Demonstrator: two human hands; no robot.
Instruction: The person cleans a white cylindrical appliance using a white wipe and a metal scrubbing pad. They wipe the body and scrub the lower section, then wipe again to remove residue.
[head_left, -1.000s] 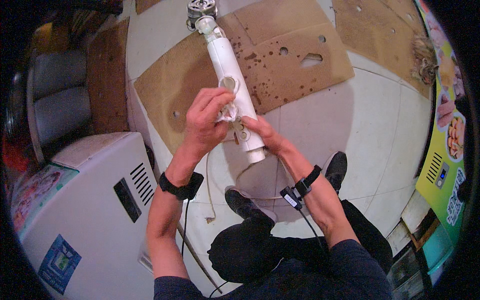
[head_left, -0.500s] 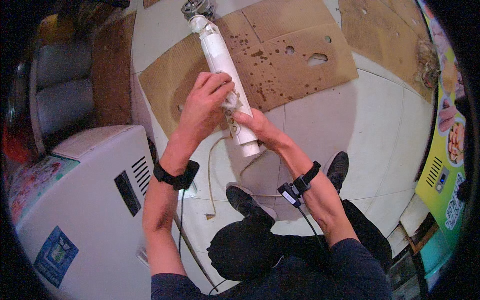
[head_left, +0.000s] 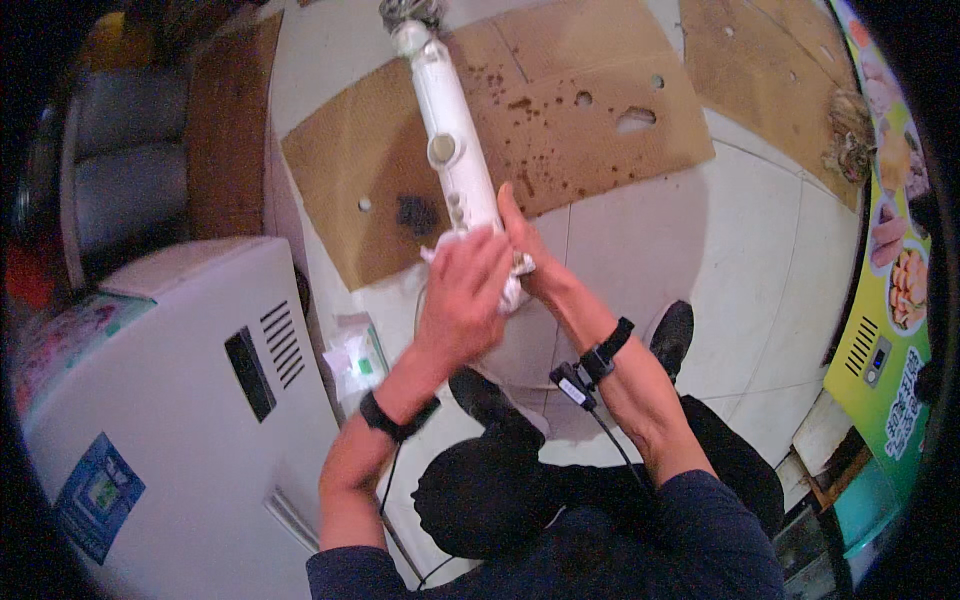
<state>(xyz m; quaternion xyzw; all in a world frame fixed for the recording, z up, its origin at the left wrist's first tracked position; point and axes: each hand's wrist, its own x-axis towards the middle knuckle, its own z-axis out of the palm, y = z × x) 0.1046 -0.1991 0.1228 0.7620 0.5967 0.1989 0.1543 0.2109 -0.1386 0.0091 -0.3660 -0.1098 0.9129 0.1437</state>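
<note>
A long white tubular fan body (head_left: 470, 170) stretches away from me over the cardboard, with a round knob (head_left: 442, 149) and small buttons on its upper face. At its far end sits a bare metal motor (head_left: 412, 12). My left hand (head_left: 465, 290), slightly blurred, presses a crumpled white tissue or cloth (head_left: 450, 240) onto the near end, covering most of that end. My right hand (head_left: 532, 258) holds the tube from the right side, its thumb along the edge and its other fingers mostly hidden.
Stained cardboard sheets (head_left: 600, 120) lie on the tiled floor. A white cabinet-like appliance (head_left: 200, 370) stands at the left, with a white-and-green packet (head_left: 355, 360) beside it. A dark chair (head_left: 130, 160) is behind that. A yellow-green printed panel (head_left: 880, 310) borders the right.
My left hand has slid toward me along the tube with the white tissue or cloth, uncovering the knob and buttons. The tube's far end has shifted slightly up in view.
</note>
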